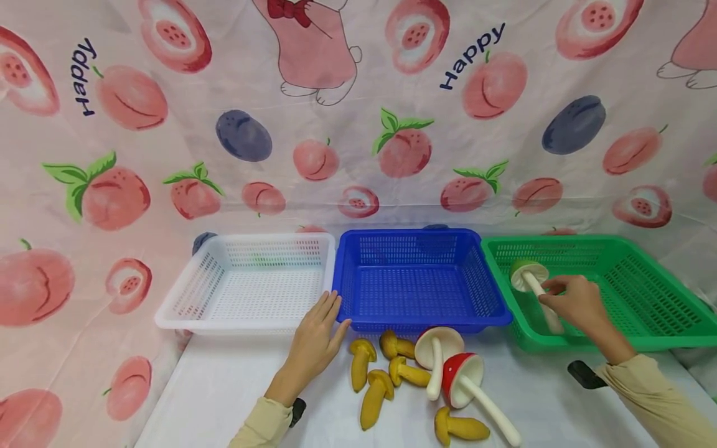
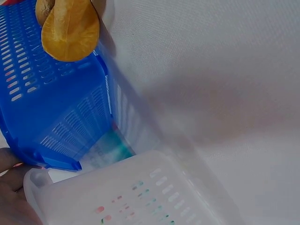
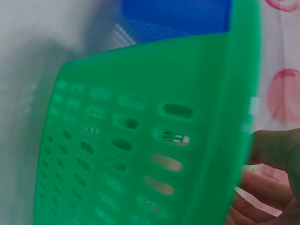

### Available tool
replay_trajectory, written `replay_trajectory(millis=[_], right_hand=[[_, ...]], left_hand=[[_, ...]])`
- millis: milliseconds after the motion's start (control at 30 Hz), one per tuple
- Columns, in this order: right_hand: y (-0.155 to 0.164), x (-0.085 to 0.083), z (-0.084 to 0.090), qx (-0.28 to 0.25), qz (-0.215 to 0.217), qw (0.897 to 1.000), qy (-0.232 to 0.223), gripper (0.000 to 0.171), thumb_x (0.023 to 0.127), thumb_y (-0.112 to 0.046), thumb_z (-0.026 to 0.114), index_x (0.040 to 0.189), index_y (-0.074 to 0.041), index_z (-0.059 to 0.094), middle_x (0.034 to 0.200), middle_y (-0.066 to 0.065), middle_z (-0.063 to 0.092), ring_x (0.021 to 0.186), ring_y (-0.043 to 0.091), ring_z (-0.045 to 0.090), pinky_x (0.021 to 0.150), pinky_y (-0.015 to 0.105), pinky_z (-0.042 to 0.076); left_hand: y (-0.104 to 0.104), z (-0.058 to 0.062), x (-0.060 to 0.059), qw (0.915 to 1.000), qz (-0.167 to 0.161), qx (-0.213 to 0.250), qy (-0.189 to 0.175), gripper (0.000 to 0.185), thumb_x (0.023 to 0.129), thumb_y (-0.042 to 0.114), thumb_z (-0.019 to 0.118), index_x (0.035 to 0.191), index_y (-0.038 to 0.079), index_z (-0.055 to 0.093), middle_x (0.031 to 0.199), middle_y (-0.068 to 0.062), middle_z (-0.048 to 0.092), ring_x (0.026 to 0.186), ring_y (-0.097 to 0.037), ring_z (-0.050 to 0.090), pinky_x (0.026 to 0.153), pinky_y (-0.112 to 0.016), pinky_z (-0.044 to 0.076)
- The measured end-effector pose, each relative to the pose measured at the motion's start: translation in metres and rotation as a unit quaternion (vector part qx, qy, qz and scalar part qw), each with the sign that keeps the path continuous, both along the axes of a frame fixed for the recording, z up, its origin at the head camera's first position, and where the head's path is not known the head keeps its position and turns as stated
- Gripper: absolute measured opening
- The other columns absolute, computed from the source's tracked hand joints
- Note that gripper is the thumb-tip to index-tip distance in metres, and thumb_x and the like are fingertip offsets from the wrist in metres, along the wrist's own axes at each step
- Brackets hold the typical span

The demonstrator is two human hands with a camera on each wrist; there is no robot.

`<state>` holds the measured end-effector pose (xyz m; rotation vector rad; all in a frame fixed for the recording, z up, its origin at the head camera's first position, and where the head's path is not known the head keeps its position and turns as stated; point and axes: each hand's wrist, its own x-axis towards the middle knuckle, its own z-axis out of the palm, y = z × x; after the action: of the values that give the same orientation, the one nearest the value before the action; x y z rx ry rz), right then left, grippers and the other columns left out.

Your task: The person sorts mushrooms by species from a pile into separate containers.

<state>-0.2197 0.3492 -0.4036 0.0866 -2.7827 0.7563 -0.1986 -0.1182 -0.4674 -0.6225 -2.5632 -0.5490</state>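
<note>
- Green-capped mushroom leans inside the green basket, near its left wall, cap towards the back.
- Right hand pinches its pale stem between thumb and fingers.
- Left hand lies with fingers extended, fingertips at the neighbouring rims of the white basket and blue basket.
- Five yellow mushrooms and two red-capped mushrooms lie on the white table in front.
</note>
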Motion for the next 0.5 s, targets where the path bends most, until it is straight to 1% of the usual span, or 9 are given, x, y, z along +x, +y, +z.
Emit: replay_trajectory(millis=[67,133,267,400,500], right_hand=[[0.002,-0.003,-0.003,0.000,0.000,1.000,-0.014,0.027,0.078,-0.008,0.070,0.097,0.012,0.065,0.078,0.020,0.066,0.070,0.037,0.060,0.055,0.043,0.047],[0.004,-0.006,-0.007,0.001,0.002,1.000,-0.025,0.027,0.078,-0.007,0.070,0.096,0.013,0.065,0.077,0.021,0.066,0.069,0.035,0.061,0.056,0.042,0.047],[0.007,-0.012,-0.013,0.002,0.003,0.998,-0.060,0.028,0.079,-0.007,0.068,0.097,0.014,0.064,0.078,0.024,0.066,0.065,0.030,0.061,0.052,0.037,0.048],[0.009,-0.017,-0.018,0.000,0.006,0.996,-0.093,0.030,0.079,-0.006,0.067,0.098,0.016,0.062,0.082,0.028,0.065,0.058,0.023,0.061,0.051,0.038,0.050],[0.010,-0.022,-0.022,0.003,0.012,0.994,-0.110,0.029,0.078,-0.005,0.066,0.097,0.017,0.062,0.082,0.030,0.065,0.055,0.021,0.061,0.050,0.037,0.051]], left_hand=[[0.000,0.000,-0.001,1.0000,-0.002,-0.002,0.002,0.051,0.096,0.031,0.054,0.133,-0.004,0.050,0.140,-0.017,0.045,0.133,-0.031,0.038,0.106,-0.045,0.035],[0.000,0.000,-0.003,1.0000,-0.005,-0.004,0.003,0.051,0.097,0.031,0.053,0.133,-0.004,0.050,0.140,-0.017,0.045,0.133,-0.031,0.038,0.106,-0.045,0.035],[0.001,0.000,-0.004,0.9999,-0.007,-0.006,0.006,0.050,0.096,0.030,0.053,0.133,-0.004,0.050,0.140,-0.017,0.046,0.132,-0.031,0.038,0.106,-0.045,0.035],[0.000,0.000,-0.004,0.9999,-0.005,-0.007,0.006,0.050,0.096,0.030,0.054,0.133,-0.004,0.051,0.140,-0.017,0.046,0.132,-0.031,0.039,0.105,-0.045,0.036],[-0.001,0.000,-0.003,1.0000,-0.002,-0.008,0.002,0.051,0.096,0.031,0.053,0.133,-0.004,0.050,0.140,-0.017,0.045,0.132,-0.031,0.039,0.105,-0.045,0.036]])
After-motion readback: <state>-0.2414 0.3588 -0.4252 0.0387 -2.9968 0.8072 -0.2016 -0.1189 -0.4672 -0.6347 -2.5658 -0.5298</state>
